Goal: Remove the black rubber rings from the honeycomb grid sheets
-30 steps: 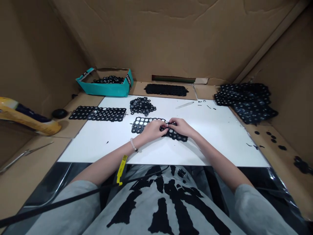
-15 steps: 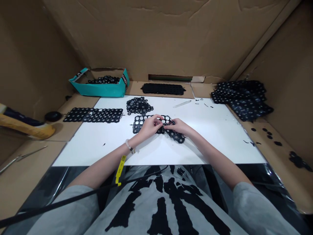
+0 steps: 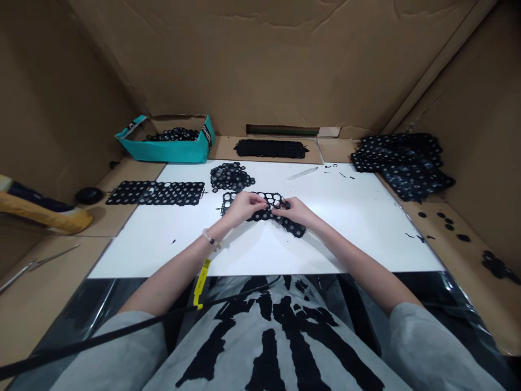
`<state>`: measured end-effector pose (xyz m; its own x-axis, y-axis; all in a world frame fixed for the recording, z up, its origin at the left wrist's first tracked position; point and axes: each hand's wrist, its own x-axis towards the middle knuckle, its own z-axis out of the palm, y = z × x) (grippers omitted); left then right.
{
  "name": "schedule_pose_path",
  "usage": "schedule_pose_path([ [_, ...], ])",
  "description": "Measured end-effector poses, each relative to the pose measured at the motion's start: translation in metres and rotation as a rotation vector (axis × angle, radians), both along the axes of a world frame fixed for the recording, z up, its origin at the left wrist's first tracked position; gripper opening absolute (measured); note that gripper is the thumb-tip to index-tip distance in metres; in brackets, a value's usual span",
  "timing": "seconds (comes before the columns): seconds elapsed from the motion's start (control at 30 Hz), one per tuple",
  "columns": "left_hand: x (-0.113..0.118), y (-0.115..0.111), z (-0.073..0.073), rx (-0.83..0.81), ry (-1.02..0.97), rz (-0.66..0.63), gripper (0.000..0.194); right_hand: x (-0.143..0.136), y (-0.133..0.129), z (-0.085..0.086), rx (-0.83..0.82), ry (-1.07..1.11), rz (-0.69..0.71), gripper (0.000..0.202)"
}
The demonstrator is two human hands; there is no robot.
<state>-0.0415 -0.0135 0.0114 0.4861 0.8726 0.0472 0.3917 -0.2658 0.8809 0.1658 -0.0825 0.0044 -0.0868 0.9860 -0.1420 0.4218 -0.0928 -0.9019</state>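
A black sheet (image 3: 293, 227) with rows of round holes lies between my hands on the white board, its right part bent toward me. Thumb and fingers of my right hand (image 3: 296, 210) are closed on the sheet near the bend. Over its left part is my left hand (image 3: 245, 208), fingertips pinched together close to the right fingertips; whatever sits in that pinch is too small to make out. White shows through the holes along the far edge, while nearer holes look grey. Just beyond the left hand is a pile of small black rings (image 3: 230, 176).
A flat holed sheet (image 3: 171, 193) lies left, near scissors (image 3: 35, 264). Behind stand a teal box (image 3: 171, 151) of black pieces and a black strip stack (image 3: 272, 148). A white pen-like tool (image 3: 303, 173) lies beyond my right hand; dotted sheets (image 3: 401, 163) are heaped right.
My left hand has shifted a little to the left, baring more of the sheet's holes between the hands. My right hand stays nearly where it was, on the sheet.
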Motion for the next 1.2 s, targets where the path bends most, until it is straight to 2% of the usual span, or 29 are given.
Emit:
schedule_pose_path([
  [0.03, -0.009, 0.011, 0.004, 0.014, -0.022, 0.071, 0.016, 0.001, 0.0, 0.0, -0.007, -0.017, -0.004, 0.031],
  [0.13, -0.039, 0.047, 0.012, 0.206, -0.131, 0.448, 0.017, 0.006, 0.002, 0.0, -0.031, -0.051, -0.032, 0.028],
  [0.17, -0.048, 0.057, 0.013, 0.245, -0.146, 0.512, 0.018, 0.007, 0.002, 0.0, -0.034, -0.044, -0.036, 0.028],
  [0.23, -0.059, 0.072, 0.01, 0.286, -0.126, 0.544, 0.017, 0.008, 0.003, 0.001, -0.009, -0.034, -0.036, 0.031],
  [0.37, -0.056, 0.075, 0.001, 0.47, 0.093, 0.455, 0.01, 0.01, 0.004, 0.0, 0.092, -0.093, -0.015, 0.034],
  [0.43, -0.05, 0.068, 0.002, 0.595, 0.179, 0.433, 0.013, 0.011, 0.005, -0.002, 0.105, -0.08, -0.009, 0.034],
  [0.5, -0.042, 0.055, 0.008, 0.655, 0.175, 0.37, 0.015, 0.011, 0.005, -0.004, 0.089, -0.041, -0.009, 0.036],
  [0.57, -0.034, 0.039, 0.015, 0.661, 0.115, 0.24, 0.015, 0.01, 0.005, -0.005, 0.061, -0.003, -0.011, 0.035],
  [0.63, -0.024, 0.021, 0.02, 0.656, 0.077, 0.054, 0.022, 0.008, 0.004, -0.005, 0.023, 0.049, -0.016, 0.034],
  [0.7, -0.015, 0.005, 0.022, 0.65, 0.103, -0.149, 0.028, 0.006, 0.003, -0.003, -0.012, 0.109, -0.026, 0.033],
  [0.77, -0.006, -0.008, 0.019, 0.625, 0.16, -0.282, 0.03, 0.003, 0.002, 0.001, -0.025, 0.175, -0.02, 0.034],
  [0.87, 0.002, -0.017, 0.013, 0.535, 0.157, -0.287, 0.034, -0.001, -0.001, 0.005, -0.015, 0.278, 0.015, 0.036],
  [1.0, 0.006, -0.016, 0.008, 0.386, 0.061, -0.247, 0.026, -0.007, -0.002, 0.005, -0.055, 0.358, 0.003, 0.039],
  [1.13, 0.002, -0.002, 0.007, 0.204, 0.018, -0.217, 0.019, -0.008, 0.0, -0.002, -0.058, 0.369, -0.055, 0.041],
  [1.2, -0.006, 0.013, 0.008, 0.105, -0.012, -0.146, 0.02, -0.007, 0.002, -0.004, -0.061, 0.34, -0.093, 0.042],
])
